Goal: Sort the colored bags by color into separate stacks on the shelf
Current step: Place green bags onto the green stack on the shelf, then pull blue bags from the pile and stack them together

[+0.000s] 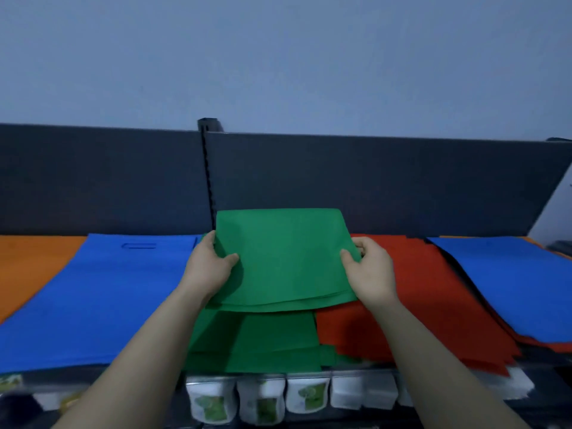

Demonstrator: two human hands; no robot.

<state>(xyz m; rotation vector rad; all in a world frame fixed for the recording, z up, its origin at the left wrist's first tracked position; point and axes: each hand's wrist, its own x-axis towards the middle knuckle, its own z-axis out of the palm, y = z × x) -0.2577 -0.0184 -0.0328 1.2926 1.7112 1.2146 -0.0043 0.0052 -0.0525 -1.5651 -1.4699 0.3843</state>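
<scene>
From the head view, a thin sheaf of green bags [284,258] is held just above the green stack [266,345] at the middle of the shelf [402,181]. Its far edge is raised toward the back panel. The left hand [210,267] pinches the sheaf's left edge, thumb on top and fingers [211,239] curled round it. The right hand [368,274] pinches the right edge the same way.

A blue stack [102,298] and an orange stack [28,267] lie to the left. A red stack [418,301] lies to the right, with more blue bags [501,274] over its far side. White pouches [263,397] stand below the shelf.

The bags look light, soft and floppy, and the near edge sags. Layers may well slide apart, so a hold on both side edges seems best, keeping the sheaf flat and square.
</scene>
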